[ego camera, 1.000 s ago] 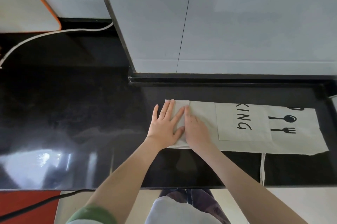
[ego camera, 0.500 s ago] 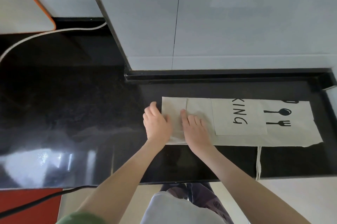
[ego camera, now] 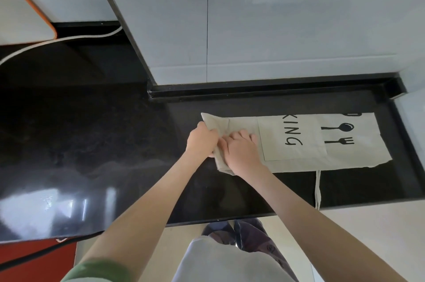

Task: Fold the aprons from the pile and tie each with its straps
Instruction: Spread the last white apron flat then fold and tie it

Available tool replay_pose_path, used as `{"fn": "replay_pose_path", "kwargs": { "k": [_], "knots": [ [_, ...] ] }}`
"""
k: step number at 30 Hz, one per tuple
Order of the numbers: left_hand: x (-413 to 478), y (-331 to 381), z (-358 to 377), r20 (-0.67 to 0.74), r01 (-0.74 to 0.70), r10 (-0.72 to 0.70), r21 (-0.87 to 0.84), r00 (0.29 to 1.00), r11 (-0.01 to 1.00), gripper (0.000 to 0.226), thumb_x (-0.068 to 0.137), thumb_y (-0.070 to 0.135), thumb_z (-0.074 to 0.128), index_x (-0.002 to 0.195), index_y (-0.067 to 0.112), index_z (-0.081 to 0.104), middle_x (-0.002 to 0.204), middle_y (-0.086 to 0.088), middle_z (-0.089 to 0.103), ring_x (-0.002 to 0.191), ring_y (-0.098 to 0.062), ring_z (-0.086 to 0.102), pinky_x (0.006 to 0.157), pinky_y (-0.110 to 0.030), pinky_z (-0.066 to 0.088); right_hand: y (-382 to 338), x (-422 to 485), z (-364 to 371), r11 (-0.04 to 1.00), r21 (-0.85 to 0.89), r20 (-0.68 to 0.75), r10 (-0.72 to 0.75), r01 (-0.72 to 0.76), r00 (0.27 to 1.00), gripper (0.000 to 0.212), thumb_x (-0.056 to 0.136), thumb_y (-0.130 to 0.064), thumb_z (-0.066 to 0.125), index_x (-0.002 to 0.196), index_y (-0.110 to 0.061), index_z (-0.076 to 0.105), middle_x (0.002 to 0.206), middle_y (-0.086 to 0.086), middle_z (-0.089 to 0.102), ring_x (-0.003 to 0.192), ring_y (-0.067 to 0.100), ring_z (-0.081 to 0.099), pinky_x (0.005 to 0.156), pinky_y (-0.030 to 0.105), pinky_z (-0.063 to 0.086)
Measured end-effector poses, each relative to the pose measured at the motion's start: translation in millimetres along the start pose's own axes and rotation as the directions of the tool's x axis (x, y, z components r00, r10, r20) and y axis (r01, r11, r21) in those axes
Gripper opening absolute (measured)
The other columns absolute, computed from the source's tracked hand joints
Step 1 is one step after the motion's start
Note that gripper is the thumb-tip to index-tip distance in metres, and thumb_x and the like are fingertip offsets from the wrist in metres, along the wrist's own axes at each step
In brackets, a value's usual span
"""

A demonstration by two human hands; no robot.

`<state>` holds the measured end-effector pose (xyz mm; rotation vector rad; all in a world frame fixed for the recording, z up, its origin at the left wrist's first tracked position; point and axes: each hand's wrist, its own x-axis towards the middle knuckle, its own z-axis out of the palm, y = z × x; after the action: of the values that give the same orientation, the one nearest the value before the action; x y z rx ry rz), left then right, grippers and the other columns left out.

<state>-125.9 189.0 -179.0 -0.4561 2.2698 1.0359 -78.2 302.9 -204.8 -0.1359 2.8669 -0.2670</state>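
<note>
Since half a second ago, left end of the beige canvas apron (ego camera: 358, 153) had come up off the counter; the left hand (ego camera: 201, 141), flat before, now gripped it. Camera also shifted a bit.

Black polished stone countertop (ego camera: 92, 143) ran under both hands and well past the left fingers.

Apron lay flat on it, stretching away from the right fingertips, lifted and doubled over only at the end between the two hands. Square sewn-on pocket patch printed "KING" (ego camera: 292, 139) sat just beyond the right fingertips, not touched.

Left hand's fingers were curled tight round the raised end. Right hand (ego camera: 241, 150) had its fingers bent narrow, tips down on the cloth, thumb pinching the fold against the left fingers.

Thin beige strap (ego camera: 318, 187) hung off the apron's near edge over the counter front, well apart from either hand's fingers.

Step looked like rolling or folding the end toward the pocket. To do it well: keep both edges level so the roll stays square, press each turn flat, and leave that strap free for tying.
</note>
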Motion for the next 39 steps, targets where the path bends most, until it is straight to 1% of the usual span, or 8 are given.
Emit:
{"fn": "replay_pose_path", "kwargs": {
  "k": [4,9,16,18,23,27,32,39],
  "knots": [
    [-6.2,10.0,2.8,-0.018,-0.094,0.094,-0.009,0.995,0.996,0.023,0.096,0.011,0.038,0.119,0.009,0.038,0.082,-0.005,0.052,0.067,-0.018,0.054,0.060,-0.033,0.052,2.6,-11.2,3.9,0.982,0.068,-0.116,-0.167,0.176,0.979,0.030,0.092,-0.030,0.063,0.111,-0.007,0.061,0.097,0.010,0.067,0.086,0.028,0.062,0.077,0.032,0.047],
    [-15.2,22.8,12.2,0.141,-0.156,0.167,-0.088,0.976,0.984,0.036,0.103,0.038,0.030,0.136,0.022,0.028,0.097,-0.004,0.058,0.080,-0.022,0.067,0.074,-0.038,0.060,8.9,-14.0,-1.2,0.554,0.792,0.218,0.136,-0.257,0.966,0.048,0.097,-0.061,0.019,0.093,-0.033,0.057,0.095,0.000,0.068,0.087,0.015,0.065,0.084,0.030,0.054],
    [-0.5,19.1,33.7,0.173,-0.222,0.231,-0.065,0.958,0.973,0.041,0.105,0.036,0.025,0.143,0.022,0.029,0.123,-0.010,0.054,0.082,-0.016,0.059,0.084,-0.034,0.054,41.7,-21.6,-9.1,0.264,0.840,0.417,0.245,-0.474,0.875,0.024,0.090,-0.035,0.060,0.112,-0.025,0.058,0.105,0.002,0.064,0.101,0.018,0.060,0.086,0.033,0.048],
    [6.0,13.1,38.0,0.009,-0.269,0.269,0.003,0.963,0.963,0.042,0.102,0.024,0.038,0.143,0.018,0.031,0.129,-0.014,0.051,0.085,-0.016,0.057,0.072,-0.029,0.051,48.8,-20.3,-5.2,0.278,0.837,0.391,0.297,-0.471,0.871,0.027,0.090,-0.021,0.052,0.116,-0.021,0.057,0.109,0.008,0.063,0.104,0.021,0.059,0.085,0.035,0.048],
    [5.7,-4.3,46.7,-0.072,-0.414,0.447,0.269,0.892,0.869,0.053,0.101,0.020,0.042,0.150,0.017,0.024,0.153,-0.006,0.027,0.138,-0.025,0.031,0.110,-0.039,0.032,56.8,-15.6,-2.9,0.395,0.804,0.310,0.361,-0.445,0.880,0.022,0.093,-0.015,0.052,0.114,-0.014,0.049,0.107,0.004,0.059,0.100,0.021,0.057,0.083,0.034,0.047],
    [1.5,-20.3,57.5,0.187,-0.627,0.681,0.609,0.708,0.486,0.056,0.102,0.028,0.035,0.153,0.020,0.014,0.161,-0.004,0.007,0.148,-0.023,0.006,0.121,-0.046,0.007,55.0,-13.8,3.2,0.551,0.727,0.229,0.368,-0.410,0.901,0.021,0.097,-0.017,0.052,0.114,-0.014,0.041,0.095,0.002,0.057,0.087,0.021,0.058,0.079,0.036,0.050],
    [-4.5,-44.0,75.6,0.425,-0.757,0.679,0.578,0.599,0.306,0.099,0.084,0.071,0.046,0.153,0.027,-0.010,0.160,0.000,-0.017,0.147,-0.022,-0.020,0.117,-0.044,-0.016,62.5,-12.2,2.1,0.555,0.710,0.253,0.373,-0.434,0.892,0.020,0.100,-0.012,0.040,0.120,-0.013,0.041,0.107,0.008,0.057,0.092,0.021,0.057,0.080,0.035,0.049],
    [-0.6,-59.3,81.1,0.453,-0.697,0.688,0.709,0.567,0.107,0.067,0.098,0.051,0.021,0.148,0.007,0.032,0.151,-0.012,0.038,0.140,-0.030,0.035,0.113,-0.051,0.025,79.0,-5.6,-2.3,0.635,0.651,0.324,0.264,-0.416,0.909,0.036,0.100,-0.021,0.042,0.136,-0.019,0.040,0.126,0.003,0.054,0.110,0.018,0.053,0.096,0.035,0.044]
  ]
}}
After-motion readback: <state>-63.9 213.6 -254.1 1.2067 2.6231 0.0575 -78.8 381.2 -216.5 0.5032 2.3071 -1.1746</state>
